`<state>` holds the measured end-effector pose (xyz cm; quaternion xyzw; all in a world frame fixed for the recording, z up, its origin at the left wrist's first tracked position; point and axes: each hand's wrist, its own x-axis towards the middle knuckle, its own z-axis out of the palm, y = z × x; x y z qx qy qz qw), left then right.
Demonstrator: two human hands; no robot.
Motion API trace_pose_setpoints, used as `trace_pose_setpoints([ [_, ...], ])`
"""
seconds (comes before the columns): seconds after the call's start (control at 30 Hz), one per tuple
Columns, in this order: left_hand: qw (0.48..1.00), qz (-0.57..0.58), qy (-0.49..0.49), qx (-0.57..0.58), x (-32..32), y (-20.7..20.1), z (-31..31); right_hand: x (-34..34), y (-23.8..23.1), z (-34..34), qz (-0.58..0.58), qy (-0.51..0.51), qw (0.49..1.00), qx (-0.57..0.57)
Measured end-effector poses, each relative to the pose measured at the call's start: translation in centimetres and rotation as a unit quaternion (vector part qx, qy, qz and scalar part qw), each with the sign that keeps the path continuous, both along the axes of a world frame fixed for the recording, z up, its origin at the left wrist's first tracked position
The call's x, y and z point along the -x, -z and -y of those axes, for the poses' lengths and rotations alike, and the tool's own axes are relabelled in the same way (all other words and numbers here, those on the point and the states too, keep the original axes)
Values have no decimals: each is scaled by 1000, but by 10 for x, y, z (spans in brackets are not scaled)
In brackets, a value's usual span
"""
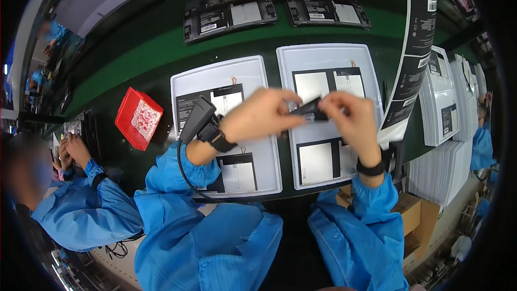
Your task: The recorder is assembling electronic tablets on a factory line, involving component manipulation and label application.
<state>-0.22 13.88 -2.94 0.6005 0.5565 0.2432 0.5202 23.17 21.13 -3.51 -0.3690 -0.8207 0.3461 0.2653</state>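
Note:
My left hand point(265, 114) and my right hand point(351, 119) meet above the right white tray point(371, 64), pinching a small black flat piece point(309, 109) between their fingertips. It looks like a label, slightly blurred. Beneath them in that tray lie flat battery packs, one a silver-and-black pack point(316, 163) near the front, another with a short wire at the back. The left white tray point(186, 75) holds more packs, including a black-and-silver battery pack point(238, 175) partly behind my left forearm. A black device with a cable point(198, 117) is strapped at my left wrist.
A strip of black printed labels point(417, 48) hangs at the right, beside stacked white trays point(439, 183). Left stands a red bin point(125, 121) with small red-and-white bits. Two opened tablet-like devices point(231, 13) lie at the back. A co-worker's blue sleeve point(102, 199) is at left.

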Motion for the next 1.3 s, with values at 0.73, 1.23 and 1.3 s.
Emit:
trace_pose_setpoints([
  [0.73,836,-231,-68,-493,17,77,-23,9,13,-42,-27,138,957,252],
  [1.23,840,-321,29,-437,-13,60,-13,-27,4,-5,51,144,988,-22],
  [1.3,845,-333,47,-416,-27,50,-11,-44,11,16,70,69,992,-82],
])
